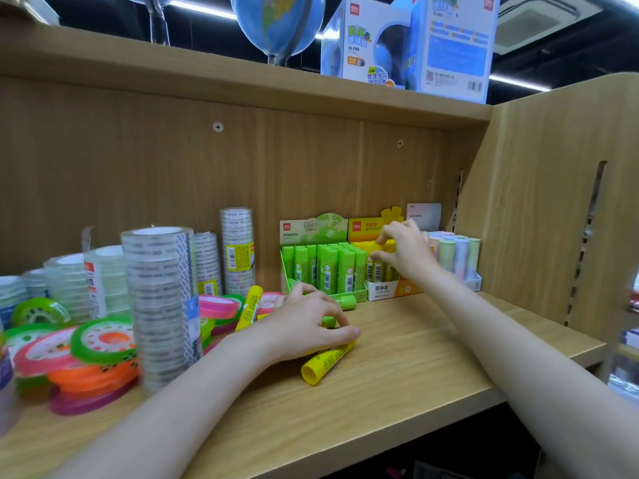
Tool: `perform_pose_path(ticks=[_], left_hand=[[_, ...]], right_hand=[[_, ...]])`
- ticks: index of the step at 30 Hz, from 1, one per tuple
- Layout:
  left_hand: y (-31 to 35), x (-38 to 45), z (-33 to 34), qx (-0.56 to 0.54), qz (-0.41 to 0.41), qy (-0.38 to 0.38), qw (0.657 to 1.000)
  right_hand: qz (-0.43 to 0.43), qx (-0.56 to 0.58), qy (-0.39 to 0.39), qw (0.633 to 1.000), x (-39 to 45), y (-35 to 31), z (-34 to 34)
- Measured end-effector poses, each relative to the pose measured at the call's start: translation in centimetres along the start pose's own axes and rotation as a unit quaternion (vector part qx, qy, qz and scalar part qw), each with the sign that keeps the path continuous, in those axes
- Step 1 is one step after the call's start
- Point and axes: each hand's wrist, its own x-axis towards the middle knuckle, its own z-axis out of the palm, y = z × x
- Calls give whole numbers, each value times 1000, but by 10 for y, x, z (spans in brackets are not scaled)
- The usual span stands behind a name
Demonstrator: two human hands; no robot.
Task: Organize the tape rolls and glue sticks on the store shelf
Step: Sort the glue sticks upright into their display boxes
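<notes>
My left hand [307,323] rests on the shelf board, fingers curled over a yellow glue stick [323,364] lying on its side. A small green glue stick [328,321] shows under the fingers, and another green one [345,301] lies behind. A second yellow glue stick [249,307] leans among flat coloured tape rolls [103,340]. My right hand [404,252] reaches into the yellow display box [377,288], fingers pinched at the sticks there. A green display box [323,267] of upright green sticks stands left of it. Tall stacks of clear tape [160,302] stand at the left.
A white box of pastel glue sticks [456,257] stands at the right, against the shelf's side panel [539,216]. The shelf above carries a globe [276,22] and globe boxes [408,43]. Bare shelf board [397,385] lies in front of the display boxes.
</notes>
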Motion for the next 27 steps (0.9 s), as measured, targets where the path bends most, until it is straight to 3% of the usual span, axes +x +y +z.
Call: perform_pose_path(ticks=[6,8,10,11,12,16,19,22,24,27], left_hand=[[0,-1,2,4,14,32,999],[-1,-1,3,12,28,48,998],[-2,-1,3,25,30,56,998],[-1,0,4,32,25,60,997],[-1,1,4,41,20,67,997],[2,2,4,80,-8,94,992],[2,-1,2,81,-24,131,988],[0,-2,-3,62,-29,152,986],[-3,-2,-6,45,-34,140,989],[-6,-2,-9,23,-36,98,994]], right_hand=[[12,-89,-29,996,-9,4,3],[7,-50,21,998,-21,4,-5],[-4,50,116,992,-40,-6,-21],[-12,106,120,987,-54,-15,-28],[-20,149,82,985,-69,-27,-33],[18,213,-189,958,-120,-69,-38],[19,177,-289,941,-121,-83,-44],[-3,56,-346,936,-105,-79,-56],[9,3,-328,945,-90,-64,-60],[85,112,-185,973,-65,-39,-58]])
